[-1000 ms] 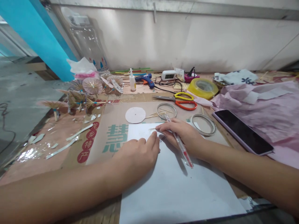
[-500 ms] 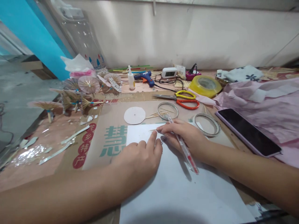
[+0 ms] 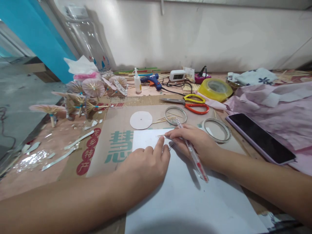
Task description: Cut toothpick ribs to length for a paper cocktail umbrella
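Right hand [image 3: 198,141] grip pinched on toothpick-like stick [image 3: 161,135] near white paper's [image 3: 190,201] far edge, clear pen [image 3: 195,157] lodged across it, apparently kept handy; left hand [image 3: 145,162] on sheet, likely steadying it, can't tell its grip.

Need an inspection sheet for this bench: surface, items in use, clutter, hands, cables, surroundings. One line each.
Surface: cardboard over a pinkish tabletop.
Items in use: white sheet, clear pen, thin stick.
Clutter: paper scraps at left; scissors, yellow tape roll, phone beyond or beside the sheet.
Hands: left hand rests on the sheet; right hand holds the pen, with the stick at its fingertips.
Cables: black cord from the blue glue gun; dark cable on the floor at left.
Surroundings: pale wall behind, blue post at left.
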